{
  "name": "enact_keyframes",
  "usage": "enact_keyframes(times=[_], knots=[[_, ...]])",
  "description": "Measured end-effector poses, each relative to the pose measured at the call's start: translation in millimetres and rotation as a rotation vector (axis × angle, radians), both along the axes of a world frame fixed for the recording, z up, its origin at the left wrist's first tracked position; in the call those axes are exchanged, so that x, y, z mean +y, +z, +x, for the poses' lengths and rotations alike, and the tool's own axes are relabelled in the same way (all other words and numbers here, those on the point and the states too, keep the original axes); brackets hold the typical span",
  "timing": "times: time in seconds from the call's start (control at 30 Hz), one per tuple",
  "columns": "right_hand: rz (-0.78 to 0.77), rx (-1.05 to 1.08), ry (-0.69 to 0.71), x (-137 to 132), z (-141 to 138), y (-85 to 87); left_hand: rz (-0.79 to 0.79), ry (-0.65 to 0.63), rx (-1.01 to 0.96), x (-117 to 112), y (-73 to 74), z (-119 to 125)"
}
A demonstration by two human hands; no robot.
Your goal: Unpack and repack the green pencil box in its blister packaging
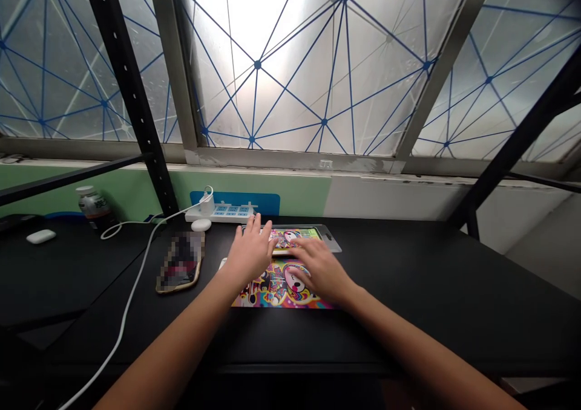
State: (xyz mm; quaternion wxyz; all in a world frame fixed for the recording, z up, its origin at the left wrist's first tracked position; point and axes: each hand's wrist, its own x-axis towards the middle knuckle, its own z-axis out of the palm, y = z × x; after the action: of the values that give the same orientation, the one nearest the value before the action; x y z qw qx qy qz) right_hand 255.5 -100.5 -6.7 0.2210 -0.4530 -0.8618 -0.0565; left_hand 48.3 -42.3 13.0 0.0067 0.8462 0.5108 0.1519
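A brightly coloured cartoon-printed sheet [272, 283] lies flat on the black desk before me. Just behind it is a smaller piece with similar print [308, 233], lying on or in a clear plastic sleeve or tray [333, 244]. My left hand [252, 250] rests over the left side of both, palm down with fingers stretched forward. Over their right side is my right hand [324, 271], its fingers spread and pointing left across the prints. Neither hand visibly grips anything. A small white item at the sheet's left edge is mostly hidden by my left hand.
A phone in a tan-edged case [181, 262] lies to the left. Behind it are a white mouse-shaped object [201, 225] and a power strip [222, 212]. A white cable [131, 301] crosses the left side. Further left stand a bottle [94, 207] and a white case [40, 236].
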Motion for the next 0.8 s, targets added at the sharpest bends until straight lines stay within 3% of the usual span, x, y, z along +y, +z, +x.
enact_keyframes(times=[0.1,0.2,0.3,0.4,0.6,0.8], knots=[[-0.192,0.0,0.217,-12,-19,-1.9,-0.09,-0.047,-0.021,17,2.3,17],[-0.37,0.017,0.188,-15,-23,-6.4,-0.116,-0.025,0.0,36,-7.8,22],[-0.442,-0.007,0.172,-13,-16,-8.3,-0.111,-0.01,0.018,47,-18.7,17],[-0.377,0.041,0.122,-11,-11,-8.6,-0.109,-0.03,0.031,51,-21.9,7],[-0.157,0.097,-0.171,-6,-13,-14.7,-0.124,-0.056,0.029,49,-18.1,0],[-0.156,0.125,-0.211,-11,-10,-8.2,-0.164,-0.073,0.011,52,-15.2,-3]])
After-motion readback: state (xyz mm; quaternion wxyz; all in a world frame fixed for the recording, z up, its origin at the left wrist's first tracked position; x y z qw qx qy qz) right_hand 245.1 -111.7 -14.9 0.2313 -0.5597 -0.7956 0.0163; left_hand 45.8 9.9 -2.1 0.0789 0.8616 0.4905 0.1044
